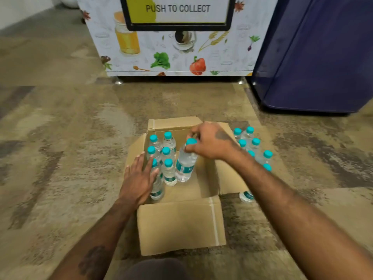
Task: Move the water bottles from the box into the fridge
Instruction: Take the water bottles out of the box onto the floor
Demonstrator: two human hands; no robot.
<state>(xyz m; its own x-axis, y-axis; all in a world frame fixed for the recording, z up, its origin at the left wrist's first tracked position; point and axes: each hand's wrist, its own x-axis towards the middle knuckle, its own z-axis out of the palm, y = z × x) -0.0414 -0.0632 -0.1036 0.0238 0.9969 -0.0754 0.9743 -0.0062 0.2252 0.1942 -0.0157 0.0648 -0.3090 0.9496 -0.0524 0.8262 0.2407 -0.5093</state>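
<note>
Brown cardboard box (181, 225) sits open on the floor (60, 138), with its flaps spread out. Six water bottles with blue-green caps stand together (161, 156) in the far left part of the box. The right hand (210, 142) is pinched shut on the cap of one more bottle (185, 164), which stands tilted in the middle of the box. The left hand (139, 178) is flat and spread, resting against the near left bottles and gripping nothing. More bottles (254, 146) stand on the floor just right of the box, maybe seven or eight; an arm and a flap hide some. The dark blue thing (314, 57) at the far right may be the fridge, and it looks closed. So I think no bottle is in the fridge yet. About half the box is empty.
</note>
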